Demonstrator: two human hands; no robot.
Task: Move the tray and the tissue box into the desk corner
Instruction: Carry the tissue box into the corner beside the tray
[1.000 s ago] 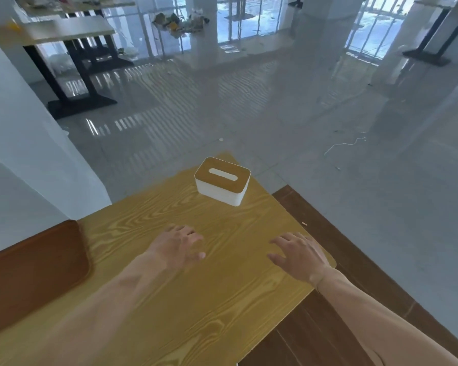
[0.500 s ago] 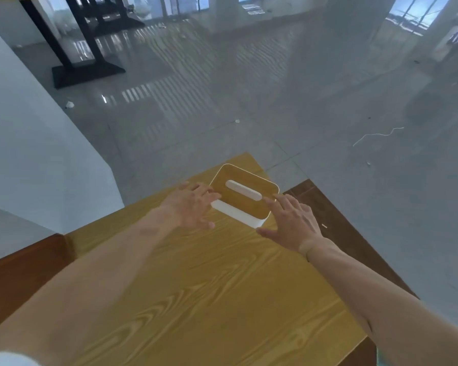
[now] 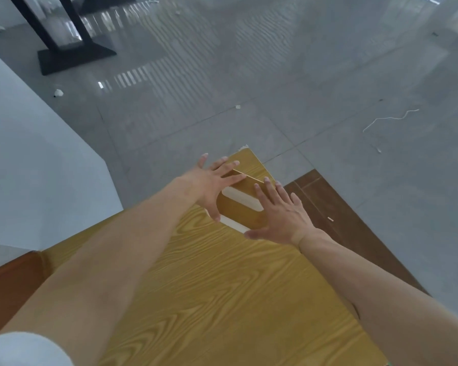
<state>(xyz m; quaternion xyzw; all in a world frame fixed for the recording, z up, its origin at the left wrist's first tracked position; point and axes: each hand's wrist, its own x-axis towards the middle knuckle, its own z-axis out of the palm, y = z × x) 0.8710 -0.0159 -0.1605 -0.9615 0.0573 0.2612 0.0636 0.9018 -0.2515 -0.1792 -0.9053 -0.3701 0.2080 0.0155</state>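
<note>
Both grips open: left hand (image 3: 214, 186) and right hand (image 3: 280, 215) flank tissue box (image 3: 239, 207) near tabletop (image 3: 209, 286) far corner; squeeze sides evenly, slide, don't tip

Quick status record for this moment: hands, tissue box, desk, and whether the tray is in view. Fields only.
left hand: open, fingers spread, against the left side of the tissue box
right hand: open, fingers spread, against the right side of the box
tissue box: white body, wooden lid with a slot, between both hands
box position: on the desk, near its far corner
grip: hands flank the box; cannot tell whether it is lifted
tray: not in view
floor: grey tiles, a few small scraps
</note>
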